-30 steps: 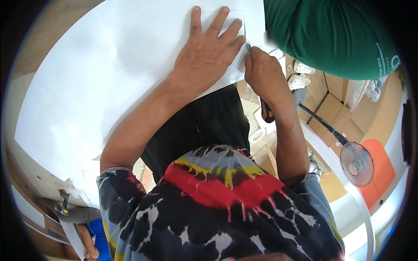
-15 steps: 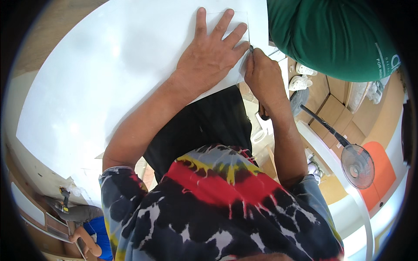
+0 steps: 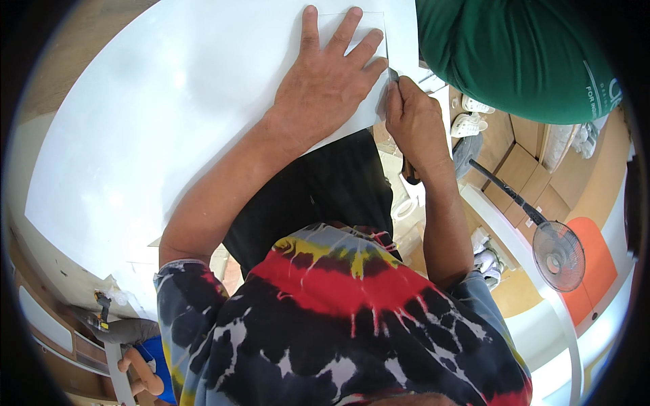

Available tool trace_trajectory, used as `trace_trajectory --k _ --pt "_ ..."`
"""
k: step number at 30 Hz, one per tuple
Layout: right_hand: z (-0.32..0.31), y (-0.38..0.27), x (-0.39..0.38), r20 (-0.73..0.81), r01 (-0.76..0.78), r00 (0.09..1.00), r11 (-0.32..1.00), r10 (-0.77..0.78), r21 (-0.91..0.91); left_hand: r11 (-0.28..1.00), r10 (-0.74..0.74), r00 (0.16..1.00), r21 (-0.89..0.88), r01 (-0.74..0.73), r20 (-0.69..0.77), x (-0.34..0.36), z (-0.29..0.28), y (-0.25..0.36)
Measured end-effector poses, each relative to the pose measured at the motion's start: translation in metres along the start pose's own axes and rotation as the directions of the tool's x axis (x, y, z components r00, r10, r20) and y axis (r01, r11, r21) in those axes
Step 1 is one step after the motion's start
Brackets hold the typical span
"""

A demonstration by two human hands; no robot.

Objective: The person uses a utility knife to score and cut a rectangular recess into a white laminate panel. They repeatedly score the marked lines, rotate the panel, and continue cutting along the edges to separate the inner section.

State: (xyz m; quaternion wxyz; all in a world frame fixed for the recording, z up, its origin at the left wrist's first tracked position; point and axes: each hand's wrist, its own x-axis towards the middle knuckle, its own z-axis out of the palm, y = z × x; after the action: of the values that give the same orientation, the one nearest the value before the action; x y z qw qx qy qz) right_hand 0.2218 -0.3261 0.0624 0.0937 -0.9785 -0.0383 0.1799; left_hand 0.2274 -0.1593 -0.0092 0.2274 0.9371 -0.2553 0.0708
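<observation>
The left hand [image 3: 323, 91] is lying spread on a large, flat white sheet [image 3: 156, 128]; the right hand [image 3: 418, 123] is gripping a thin grey blade [image 3: 394, 75].

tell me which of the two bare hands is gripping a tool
The right hand, closed around a narrow-bladed tool near the right edge of the white sheet. The left hand lies on the sheet, fingers spread, gripping nothing.

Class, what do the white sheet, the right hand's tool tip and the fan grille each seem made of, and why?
White sheet: perhaps laminate or plastic, smooth and fairly glossy, judging by its patches of glare.
Tool tip: probably metal, from its thin, grey look, though it shows small.
Fan grille: fine, see-through mesh; wire or plastic, unclear.
</observation>
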Motion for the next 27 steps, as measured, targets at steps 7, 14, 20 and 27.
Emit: trace_trajectory --k 7,14,20,27 --pt "0.001 -0.007 -0.001 0.003 -0.029 1.000 0.994 0.029 -0.108 0.998 -0.028 0.999 -0.056 0.029 0.021 -0.002 -0.002 0.000" --pt "-0.004 -0.009 0.000 0.052 -0.028 0.998 0.982 0.038 -0.189 0.997 -0.029 1.000 -0.068 0.030 0.013 -0.003 -0.004 0.000" --pt "-0.004 -0.008 0.004 0.129 -0.050 0.988 0.974 0.080 -0.222 0.999 -0.020 1.000 -0.025 0.021 0.024 -0.004 0.003 0.000" --pt "-0.009 -0.007 0.010 0.175 -0.043 0.982 0.981 0.077 -0.192 1.000 -0.015 0.999 -0.026 0.017 0.048 -0.002 0.001 0.001"
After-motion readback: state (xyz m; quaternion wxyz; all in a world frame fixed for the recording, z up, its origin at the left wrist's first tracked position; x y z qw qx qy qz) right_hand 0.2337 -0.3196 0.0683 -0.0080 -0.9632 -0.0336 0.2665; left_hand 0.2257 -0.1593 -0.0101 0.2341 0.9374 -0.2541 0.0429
